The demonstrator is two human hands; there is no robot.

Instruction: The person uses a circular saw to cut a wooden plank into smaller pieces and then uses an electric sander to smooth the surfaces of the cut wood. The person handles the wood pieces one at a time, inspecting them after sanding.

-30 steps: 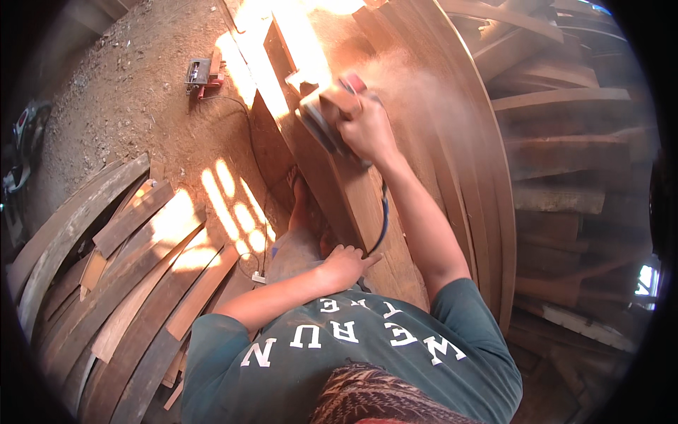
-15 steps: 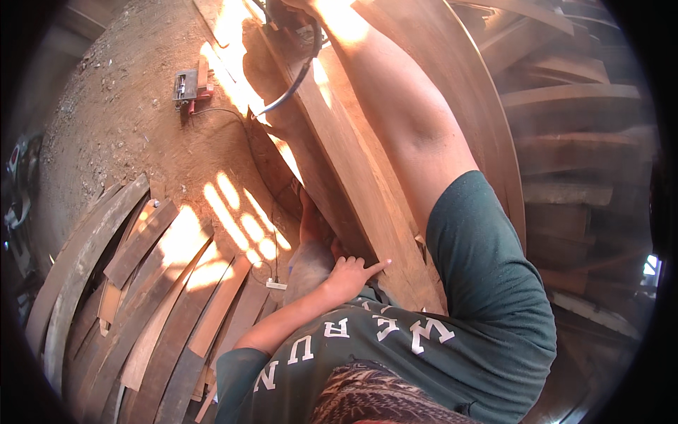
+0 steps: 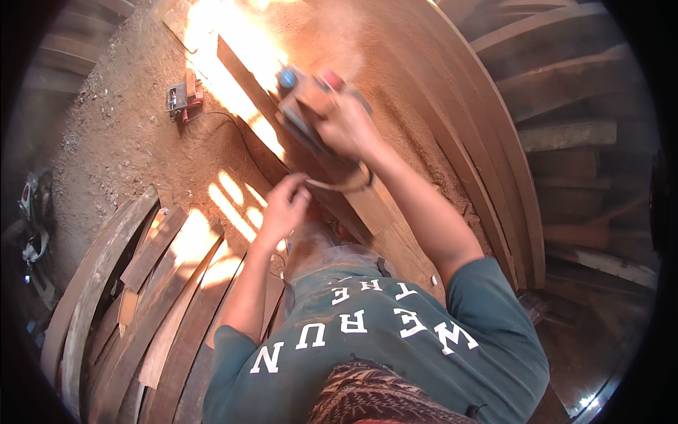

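Observation:
My right hand (image 3: 347, 127) grips an electric hand planer (image 3: 305, 116), blurred by motion, with a blue knob at its front. The planer is over a long wooden beam (image 3: 378, 212) that runs away from my body. A pale-to-dark power cord (image 3: 346, 188) loops from near my right wrist towards my left hand (image 3: 286, 206). My left hand is raised left of the beam, its fingers curled at the cord's visible end; motion blur softens the grip. Dust hangs in the air beyond the planer.
Curved planks (image 3: 487, 162) lie along the right side, with sawdust (image 3: 406, 106) beside the beam. More boards (image 3: 176, 325) are stacked at lower left. Another tool with a red part (image 3: 182, 100) rests on the dirt floor, near a thin cable (image 3: 244, 134).
My right hand has drawn the planer back towards me along the beam. My left hand has left the beam's near end and moved up and left to the cord. My torso is more upright.

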